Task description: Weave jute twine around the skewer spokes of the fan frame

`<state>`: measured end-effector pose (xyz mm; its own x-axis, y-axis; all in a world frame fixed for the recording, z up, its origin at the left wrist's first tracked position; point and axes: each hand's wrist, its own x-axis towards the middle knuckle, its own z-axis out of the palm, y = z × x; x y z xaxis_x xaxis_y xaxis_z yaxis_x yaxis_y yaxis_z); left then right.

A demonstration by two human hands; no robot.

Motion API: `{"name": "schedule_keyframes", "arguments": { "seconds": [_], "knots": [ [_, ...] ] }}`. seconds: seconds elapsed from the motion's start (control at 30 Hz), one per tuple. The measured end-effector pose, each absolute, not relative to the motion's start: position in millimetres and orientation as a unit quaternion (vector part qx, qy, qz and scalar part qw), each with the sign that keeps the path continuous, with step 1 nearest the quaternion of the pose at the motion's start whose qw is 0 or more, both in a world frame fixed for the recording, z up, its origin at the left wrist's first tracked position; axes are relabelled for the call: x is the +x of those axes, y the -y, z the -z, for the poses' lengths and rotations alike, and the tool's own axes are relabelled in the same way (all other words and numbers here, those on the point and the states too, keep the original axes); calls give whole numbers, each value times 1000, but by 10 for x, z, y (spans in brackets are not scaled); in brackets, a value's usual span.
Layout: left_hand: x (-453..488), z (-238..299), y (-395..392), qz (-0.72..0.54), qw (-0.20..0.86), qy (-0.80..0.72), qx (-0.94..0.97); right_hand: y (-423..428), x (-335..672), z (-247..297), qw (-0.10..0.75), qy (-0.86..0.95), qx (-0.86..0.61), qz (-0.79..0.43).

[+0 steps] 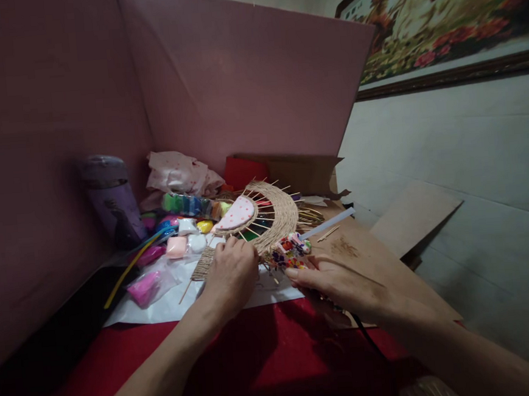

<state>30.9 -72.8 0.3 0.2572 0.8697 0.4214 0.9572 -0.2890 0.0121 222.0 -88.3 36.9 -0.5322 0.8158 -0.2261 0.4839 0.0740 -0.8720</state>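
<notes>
A half-round woven jute piece [278, 214] with thin wooden sticks fanning out lies on a white sheet [172, 303]. A pink dotted fabric half-circle [237, 214] fills its centre. My left hand [231, 272] rests closed on the lower edge of the weave, fingers curled against the jute. My right hand [339, 283] lies beside it on brown cardboard [365, 257], fingers pinched on a small colourful floral bundle [289, 251]. A white stick [328, 223] juts out to the right from that bundle.
Packets of coloured clay [187, 204] and pink bags [146, 288] crowd the left. A purple tumbler [111, 198] stands at the back left. Pink boards [236, 72] wall the back. An open cardboard box [303, 170] sits behind. Red cloth [258, 351] covers the front.
</notes>
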Motion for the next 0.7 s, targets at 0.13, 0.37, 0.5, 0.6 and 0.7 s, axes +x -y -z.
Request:
{"name": "schedule_keyframes", "arguments": {
  "seconds": [0.13, 0.37, 0.5, 0.6, 0.7],
  "knots": [
    [310, 5, 728, 183, 127, 579, -784, 895, 2242, -361, 167, 713, -446, -515],
    [307, 21, 717, 188, 134, 577, -783, 960, 2265, -372, 175, 692, -462, -526],
    [313, 9, 726, 187, 133, 577, -783, 1005, 2258, -417, 162, 690, -470, -526],
    [315, -1, 730, 186, 134, 580, -782, 1028, 2271, -416, 164, 679, -481, -529],
    [315, -3, 731, 186, 134, 581, -781, 1054, 2291, -381, 181, 663, -480, -545]
  ]
}}
